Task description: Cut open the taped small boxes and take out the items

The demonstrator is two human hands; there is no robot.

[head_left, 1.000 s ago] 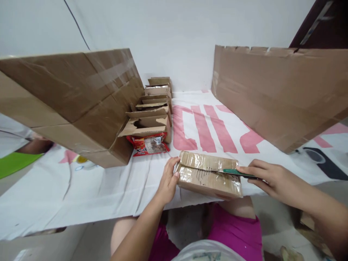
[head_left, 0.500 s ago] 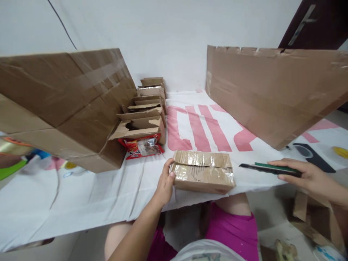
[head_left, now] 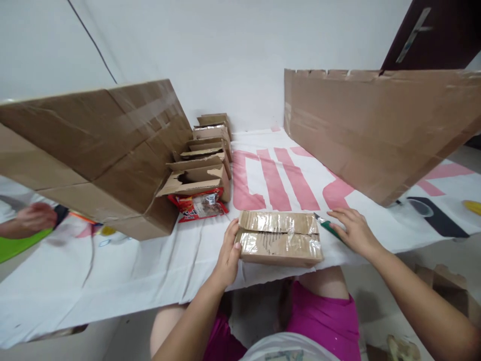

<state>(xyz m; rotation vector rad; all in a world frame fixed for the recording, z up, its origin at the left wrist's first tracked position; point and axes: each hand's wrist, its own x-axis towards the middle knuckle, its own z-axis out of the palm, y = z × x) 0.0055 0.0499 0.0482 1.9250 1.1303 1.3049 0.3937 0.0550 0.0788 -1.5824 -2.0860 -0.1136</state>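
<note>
A small taped cardboard box point(head_left: 280, 239) lies at the front edge of the cloth-covered table, with a seam running along its top. My left hand point(head_left: 228, 253) grips its left end, thumb on the near side and fingers behind. Beyond the box's right end, my right hand point(head_left: 353, 230) holds a green utility knife point(head_left: 328, 228), its tip close to the box's upper right corner. The palm hides the rear of the knife.
Several open cardboard boxes point(head_left: 199, 175) stand in a row at left, with a red snack packet point(head_left: 201, 204) in front. Large cardboard panels rise at left point(head_left: 124, 140) and right point(head_left: 368, 120). Another person's hand point(head_left: 37, 216) shows at far left. A dark flat object point(head_left: 439, 220) lies at right.
My right hand has moved left with the utility knife, bringing it from well right of the box to its right end. My left hand stays on the box.
</note>
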